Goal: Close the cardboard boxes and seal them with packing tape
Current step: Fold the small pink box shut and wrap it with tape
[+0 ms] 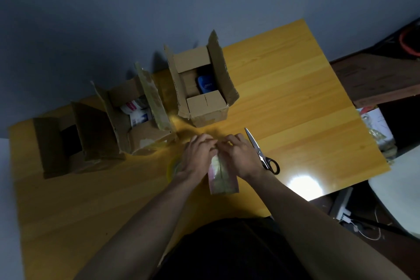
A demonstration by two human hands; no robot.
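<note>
Three open cardboard boxes stand on the yellow wooden table: a dark one [68, 141] at the left, a middle one [136, 118] with white packets inside, and a right one [202, 84] with a blue item inside. In front of me stands a small pale box [223, 180] with glossy tape on it. My left hand [198, 154] and my right hand [242, 154] both sit on its top, fingers curled over the far edge and meeting there. A yellowish tape roll [172, 167] lies partly hidden under my left wrist.
Black-handled scissors [263, 153] lie just right of my right hand, blades pointing away. The table's right edge [363, 134] drops to clutter, cables and a white chair. A bright light reflection sits on the table near my right forearm.
</note>
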